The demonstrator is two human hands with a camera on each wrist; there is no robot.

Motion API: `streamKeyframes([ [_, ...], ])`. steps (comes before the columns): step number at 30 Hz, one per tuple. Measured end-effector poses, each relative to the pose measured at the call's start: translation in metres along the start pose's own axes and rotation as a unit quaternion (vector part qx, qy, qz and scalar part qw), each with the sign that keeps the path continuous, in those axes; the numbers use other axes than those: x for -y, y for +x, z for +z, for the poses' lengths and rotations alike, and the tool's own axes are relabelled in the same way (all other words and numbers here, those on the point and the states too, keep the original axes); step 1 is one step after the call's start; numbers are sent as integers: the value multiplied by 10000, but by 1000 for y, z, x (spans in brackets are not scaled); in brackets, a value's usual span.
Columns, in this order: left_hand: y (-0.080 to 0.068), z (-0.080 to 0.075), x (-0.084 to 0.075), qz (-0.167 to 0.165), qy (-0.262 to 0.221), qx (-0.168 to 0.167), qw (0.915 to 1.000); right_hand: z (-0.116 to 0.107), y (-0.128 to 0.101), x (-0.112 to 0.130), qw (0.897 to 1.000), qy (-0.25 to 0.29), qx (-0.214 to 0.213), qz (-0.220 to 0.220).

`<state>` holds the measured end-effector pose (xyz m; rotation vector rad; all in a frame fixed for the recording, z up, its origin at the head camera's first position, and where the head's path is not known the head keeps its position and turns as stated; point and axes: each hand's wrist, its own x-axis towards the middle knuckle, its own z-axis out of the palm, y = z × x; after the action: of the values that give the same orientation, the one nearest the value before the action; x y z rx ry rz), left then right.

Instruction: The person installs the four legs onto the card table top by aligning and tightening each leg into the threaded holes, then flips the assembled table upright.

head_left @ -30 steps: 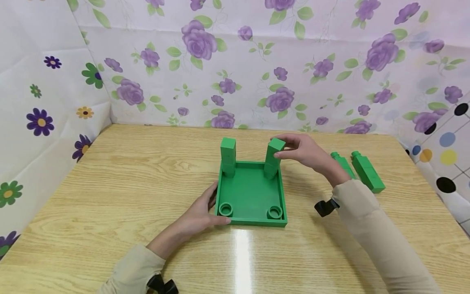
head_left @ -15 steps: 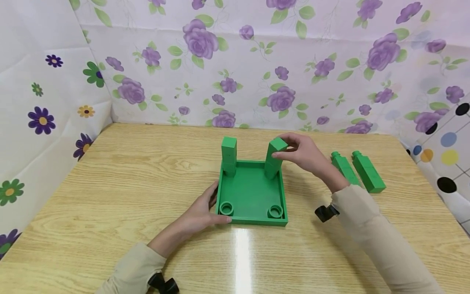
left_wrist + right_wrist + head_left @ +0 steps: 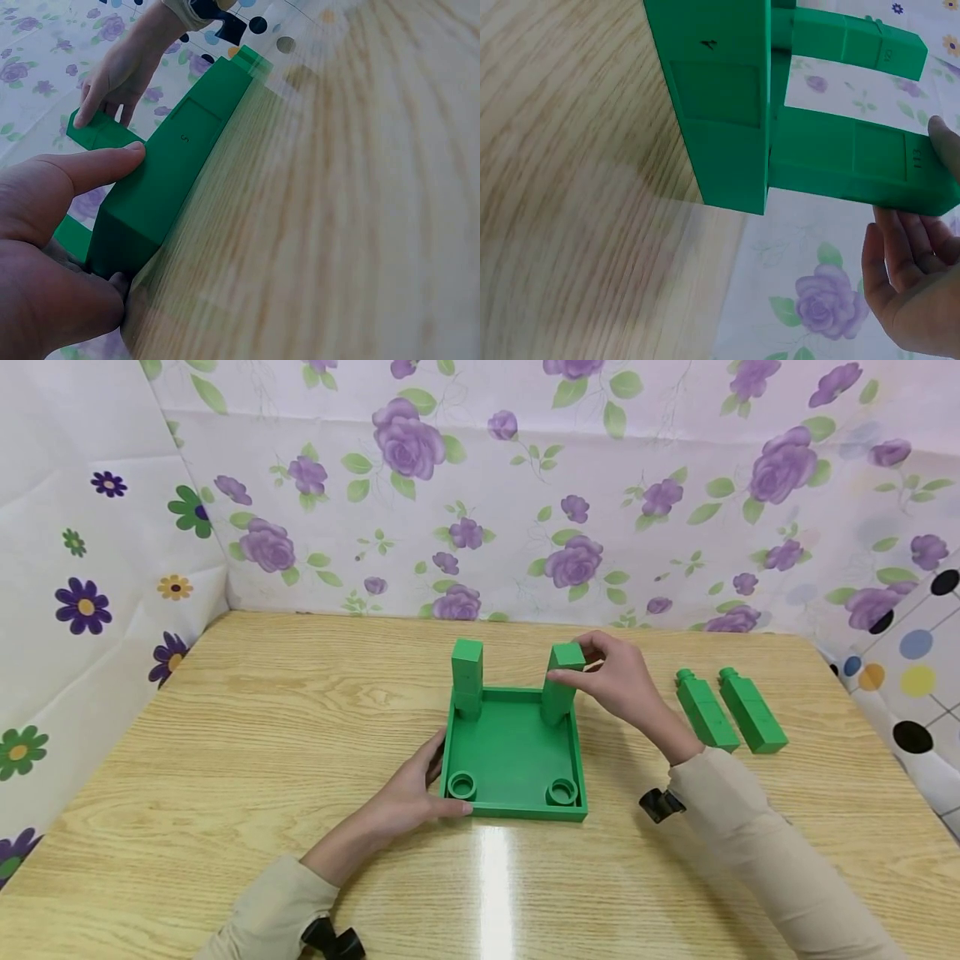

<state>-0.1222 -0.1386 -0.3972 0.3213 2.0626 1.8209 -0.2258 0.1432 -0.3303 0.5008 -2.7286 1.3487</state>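
Note:
A green square tray (image 3: pixel 513 814) lies on the wooden table, with round sockets at its two near corners. Two green rectangular posts stand in its far corners: the left post (image 3: pixel 467 678) upright and the right post (image 3: pixel 561 683) leaning slightly. My right hand (image 3: pixel 611 678) pinches the top of the right post (image 3: pixel 855 161). My left hand (image 3: pixel 408 793) holds the tray's near left corner (image 3: pixel 161 187), thumb on its front wall, fingers along the left side.
Two more green posts (image 3: pixel 705 710) (image 3: pixel 752 710) lie side by side on the table to the right of the tray. Floral cloth walls close in the back and both sides. Small black wrist cameras (image 3: pixel 658 804) sit on both sleeves.
The right post has been brought more upright in the far right corner, and my right hand has shifted slightly left with it. The left hand has stayed put.

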Motion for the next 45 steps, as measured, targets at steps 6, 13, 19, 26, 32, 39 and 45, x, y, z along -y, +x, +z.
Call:
streamKeyframes([
  [6, 0, -1, -1, -13, -15, 15, 10000, 3, -1, 4, 9993, -183, -320, -51],
  [13, 0, 0, -1, -94, -44, -31, 9999, 4, -1, 4, 9991, -224, -356, -71],
  [19, -2, 0, 1, -89, -23, 3, 10000, 1, -1, -7, 9982, 520, 296, -43],
  [26, -2, 0, 1, -38, -45, 26, 10000, -6, 3, -23, 9735, 1890, 1280, -151],
  [32, -2, -1, 1, -44, -39, -4, 10000, -12, 7, -28, 9361, 2970, 1861, -288],
  [39, -2, -1, 2, -32, -22, 4, 10000, -13, 11, -27, 9266, 3093, 2101, -400],
  [45, 0, -1, 3, 24, 65, 22, 10000, -13, 12, -27, 9425, 2723, 1921, -244],
])
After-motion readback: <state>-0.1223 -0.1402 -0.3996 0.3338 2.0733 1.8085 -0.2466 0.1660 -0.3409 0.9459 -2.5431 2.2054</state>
